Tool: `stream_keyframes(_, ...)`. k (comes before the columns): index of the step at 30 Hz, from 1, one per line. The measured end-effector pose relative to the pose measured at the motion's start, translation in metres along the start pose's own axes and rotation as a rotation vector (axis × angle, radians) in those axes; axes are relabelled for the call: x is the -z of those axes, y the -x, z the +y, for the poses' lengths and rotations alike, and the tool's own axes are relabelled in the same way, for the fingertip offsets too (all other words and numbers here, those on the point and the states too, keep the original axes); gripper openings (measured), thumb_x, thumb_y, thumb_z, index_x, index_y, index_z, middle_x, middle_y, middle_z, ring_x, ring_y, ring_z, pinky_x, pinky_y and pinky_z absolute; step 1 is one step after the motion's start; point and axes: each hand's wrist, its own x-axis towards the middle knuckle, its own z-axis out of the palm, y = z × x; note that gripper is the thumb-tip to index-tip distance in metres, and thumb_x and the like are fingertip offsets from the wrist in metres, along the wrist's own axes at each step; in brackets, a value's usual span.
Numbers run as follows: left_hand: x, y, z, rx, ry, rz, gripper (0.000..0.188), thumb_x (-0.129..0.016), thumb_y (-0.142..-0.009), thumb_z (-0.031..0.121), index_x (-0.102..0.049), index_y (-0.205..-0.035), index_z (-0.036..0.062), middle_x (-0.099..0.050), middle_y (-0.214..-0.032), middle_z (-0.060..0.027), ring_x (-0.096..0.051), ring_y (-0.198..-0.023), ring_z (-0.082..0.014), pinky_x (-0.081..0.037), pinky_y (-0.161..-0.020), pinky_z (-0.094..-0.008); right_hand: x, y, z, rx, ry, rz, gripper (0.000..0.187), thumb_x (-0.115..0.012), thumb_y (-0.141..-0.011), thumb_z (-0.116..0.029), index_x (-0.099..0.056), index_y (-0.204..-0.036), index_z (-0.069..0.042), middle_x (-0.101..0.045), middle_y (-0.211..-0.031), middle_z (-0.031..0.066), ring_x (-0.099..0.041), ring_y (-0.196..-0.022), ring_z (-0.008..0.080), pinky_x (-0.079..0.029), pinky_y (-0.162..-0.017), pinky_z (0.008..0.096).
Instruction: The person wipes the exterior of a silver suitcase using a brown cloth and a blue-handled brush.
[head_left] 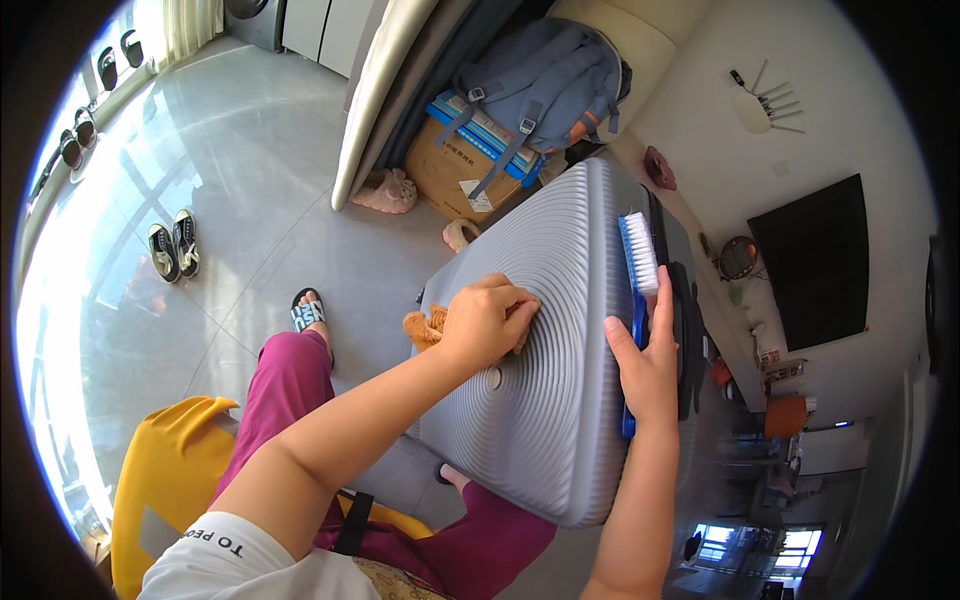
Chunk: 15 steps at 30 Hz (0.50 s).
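Both hands work on a grey ribbed suitcase (560, 400) that stands between the seated person's knees, its broad ridged side facing up toward the camera. Left hand (487, 322) is clenched around an orange-brown cloth (425, 327), pressing it against the ridges near the middle of the case, with a tuft of cloth showing past the thumb side. Right hand (648, 365) grasps a blue scrubbing brush (637, 270) with white bristles, held along the right edge of the suitcase, fingers wrapped over its handle and bristles pointing toward the shell. Behind the case, a blue-grey backpack (545, 85) rests on a cardboard box (450, 165), beside a cream mattress (385, 90) leaning upright. Pink slippers (385, 190) lie on the glossy grey tile floor (250, 180) near the box, and a pair of dark shoes (172, 245) sits well apart, close to the bright window side. Magenta trousers (290, 390) and a yellow seat (165, 480) fill the lower left.
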Motion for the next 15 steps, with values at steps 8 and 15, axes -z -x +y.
stream_keyframes(8,0.001,0.004,0.007,0.023,0.088,-0.022,0.017,-0.072,-0.080,0.019,-0.073,-0.084,0.0017,-0.067,-0.077,-0.0123,-0.065,-0.068,-0.0267,-0.052,-0.065,-0.0347,0.001,0.003,-0.002,0.008,0.004,-0.011,0.086,-0.062,-0.085,-0.043,-0.016,-0.153,-0.019,-0.027,-0.155,0.0166,-0.023,-0.144,0.0337,0.009,-0.110,0.0627)
stream_keyframes(15,0.001,0.000,0.011,0.168,0.118,-0.020,0.015,-0.070,-0.079,0.017,-0.072,-0.081,0.0020,-0.067,-0.081,-0.0162,-0.065,-0.068,-0.0312,-0.053,-0.066,-0.0383,-0.001,-0.004,0.000,0.017,-0.004,0.000,0.086,-0.063,-0.085,-0.042,-0.016,-0.153,-0.019,-0.028,-0.154,0.0156,-0.025,-0.143,0.0323,0.009,-0.110,0.0635)
